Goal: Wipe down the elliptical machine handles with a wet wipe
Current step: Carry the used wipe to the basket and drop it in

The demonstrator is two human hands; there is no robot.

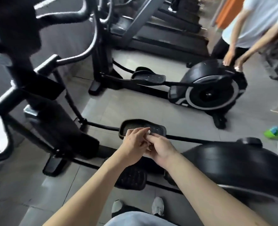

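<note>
Down in front of the person, the left hand point(134, 145) and the right hand point(162, 151) meet above the near pedal point(157, 128) of the elliptical machine point(233, 162). Between them is the wet wipe point(148, 132), a small pale scrap, mostly hidden by the fingers. The left grip is narrow, fingertips pinching the wipe's upper end. The right grip is curled tight around its lower part. Both forearms are bare and reach forward from the bottom edge of the view.

The machine's curved handle point(84, 51) rises well apart from the hands, up on the left, blurred and untouched. Its black flywheel housing sits just right of the right forearm.

A second elliptical point(208, 93) stands farther out on the grey tiled floor point(118, 103), with treadmills point(164, 39) beyond it. Another person point(255, 26) in a pale top bends over that machine, both hands on its rear housing. A green object point(273, 133) lies on the floor toward the right edge. Two pale shoes point(157, 207) show by the floor's near edge.
</note>
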